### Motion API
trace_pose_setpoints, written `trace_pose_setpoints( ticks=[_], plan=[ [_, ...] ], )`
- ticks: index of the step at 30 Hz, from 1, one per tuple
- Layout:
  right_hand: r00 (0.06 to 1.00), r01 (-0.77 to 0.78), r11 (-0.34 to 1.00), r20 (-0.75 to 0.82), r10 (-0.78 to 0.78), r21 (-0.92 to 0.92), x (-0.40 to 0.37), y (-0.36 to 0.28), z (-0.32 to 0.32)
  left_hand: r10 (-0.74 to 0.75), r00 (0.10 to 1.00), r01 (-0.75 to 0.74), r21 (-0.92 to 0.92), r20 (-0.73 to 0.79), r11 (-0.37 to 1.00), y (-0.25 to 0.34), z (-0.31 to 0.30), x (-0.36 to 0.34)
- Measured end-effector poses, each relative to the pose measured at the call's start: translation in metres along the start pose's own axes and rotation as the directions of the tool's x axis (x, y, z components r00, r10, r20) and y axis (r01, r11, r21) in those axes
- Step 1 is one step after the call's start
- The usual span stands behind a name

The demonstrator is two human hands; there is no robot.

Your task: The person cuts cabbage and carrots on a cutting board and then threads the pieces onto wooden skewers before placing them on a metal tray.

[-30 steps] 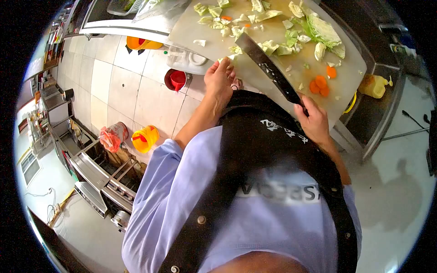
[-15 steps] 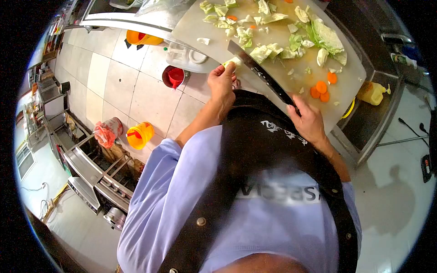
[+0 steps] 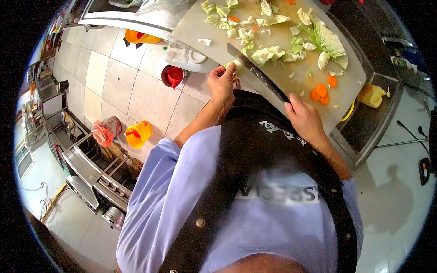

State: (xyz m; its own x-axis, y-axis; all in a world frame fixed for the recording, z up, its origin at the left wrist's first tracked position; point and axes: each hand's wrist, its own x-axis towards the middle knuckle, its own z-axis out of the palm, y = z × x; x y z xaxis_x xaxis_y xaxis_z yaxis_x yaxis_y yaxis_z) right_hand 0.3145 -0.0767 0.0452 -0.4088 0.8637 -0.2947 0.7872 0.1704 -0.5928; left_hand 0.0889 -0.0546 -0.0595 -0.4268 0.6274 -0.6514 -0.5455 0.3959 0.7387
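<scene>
Knife [image 3: 257, 73] nearer left hand [image 3: 222, 84], cabbage [image 3: 268, 53] heaped beyond, carrot slices [image 3: 321, 92] aside

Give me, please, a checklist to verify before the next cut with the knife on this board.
1. Grip: right hand closed round the handle of the knife: ok.
2. Hold: left hand pins the cabbage piece beside the blade: ok.
3. Left fingers tucked back from the blade: cannot tell.
4. Cabbage piece well inside the cutting board: not ok, it lies at the near edge.
5. Path: carrot slices apart from the blade: ok.
</scene>
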Motion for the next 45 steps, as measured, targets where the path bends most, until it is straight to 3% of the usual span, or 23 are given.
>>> trace_pose_setpoints(
  ticks=[4, 9, 13, 19, 22, 24, 26, 27, 29, 30, 33, 34, 36, 37, 41, 42, 45],
  plan=[
    [1.0, 0.0, 1.0, 0.023, 0.0, 0.02, 0.011, 0.001, 0.004, 0.002, 0.998, -0.003, 0.016, 0.063, 1.0, 0.002, -0.003, 0.001],
    [0.998, -0.021, 0.999, 0.062, 0.019, 0.034, 0.022, 0.018, 0.022, 0.058, 0.998, -0.059, 0.058, 0.005, 0.997, 0.0, -0.001, -0.001],
    [1.0, -0.027, 0.999, -0.008, 0.027, 0.033, 0.03, 0.019, 0.04, 0.085, 0.994, -0.092, 0.108, 0.061, 0.99, 0.001, -0.004, 0.001],
    [0.991, -0.043, 0.995, -0.125, 0.054, 0.094, 0.026, 0.027, 0.04, 0.187, 0.982, -0.185, 0.292, 0.02, 0.938, -0.001, -0.006, 0.001],
    [0.985, -0.108, 0.985, -0.12, 0.124, 0.136, 0.017, 0.03, 0.028, 0.152, 0.988, -0.153, 0.187, 0.019, 0.97, 0.002, -0.013, 0.003],
    [0.982, -0.16, 0.972, -0.073, 0.174, 0.17, 0.005, 0.032, 0.016, 0.059, 0.988, -0.063, 0.017, 0.143, 0.998, 0.01, -0.021, 0.007],
    [0.965, -0.12, 0.96, -0.199, 0.173, 0.251, -0.011, 0.03, 0.007, -0.013, 0.948, 0.083, -0.207, 0.317, 0.975, 0.017, -0.031, 0.013],
    [0.95, -0.095, 0.953, -0.26, 0.173, 0.289, -0.019, 0.03, 0.004, -0.126, 0.918, 0.239, -0.271, 0.377, 0.932, 0.024, -0.031, 0.014],
    [0.873, -0.176, 0.969, -0.427, 0.236, 0.175, -0.036, 0.036, 0.001, -0.315, 0.796, 0.535, -0.357, 0.517, 0.766, 0.037, -0.027, 0.014],
    [0.82, -0.226, 0.966, -0.511, 0.256, 0.122, -0.041, 0.042, -0.001, -0.353, 0.756, 0.595, -0.353, 0.552, 0.722, 0.039, -0.025, 0.014],
    [0.649, -0.308, 0.931, -0.672, 0.357, 0.197, -0.056, 0.076, -0.002, -0.361, 0.645, 0.677, -0.282, 0.674, 0.68, 0.046, -0.012, 0.007],
    [0.618, -0.478, 0.851, -0.604, 0.503, 0.22, -0.063, 0.084, -0.007, -0.333, 0.632, 0.675, -0.287, 0.7, 0.68, 0.042, -0.01, 0.008],
    [0.548, -0.507, 0.861, -0.759, 0.351, 0.032, -0.072, 0.121, 0.002, -0.312, 0.58, 0.703, -0.268, 0.753, 0.659, 0.036, -0.007, 0.017],
    [0.513, -0.528, 0.847, -0.817, 0.263, -0.058, -0.074, 0.138, 0.008, -0.292, 0.557, 0.685, -0.232, 0.778, 0.69, 0.037, -0.003, 0.017],
    [0.484, -0.745, 0.666, -0.716, 0.502, -0.037, -0.076, 0.173, 0.018, -0.361, 0.613, 0.57, -0.076, 0.703, 0.818, 0.056, 0.037, 0.005],
    [0.492, -0.727, 0.686, -0.73, 0.474, -0.044, -0.075, 0.178, 0.024, -0.373, 0.645, 0.525, -0.032, 0.667, 0.851, 0.059, 0.047, 0.003],
    [0.488, -0.738, 0.674, -0.72, 0.493, -0.039, -0.071, 0.188, 0.043, -0.139, 0.695, 0.151, 0.045, 0.706, 0.987, 0.062, 0.083, 0.023]
  ],
)
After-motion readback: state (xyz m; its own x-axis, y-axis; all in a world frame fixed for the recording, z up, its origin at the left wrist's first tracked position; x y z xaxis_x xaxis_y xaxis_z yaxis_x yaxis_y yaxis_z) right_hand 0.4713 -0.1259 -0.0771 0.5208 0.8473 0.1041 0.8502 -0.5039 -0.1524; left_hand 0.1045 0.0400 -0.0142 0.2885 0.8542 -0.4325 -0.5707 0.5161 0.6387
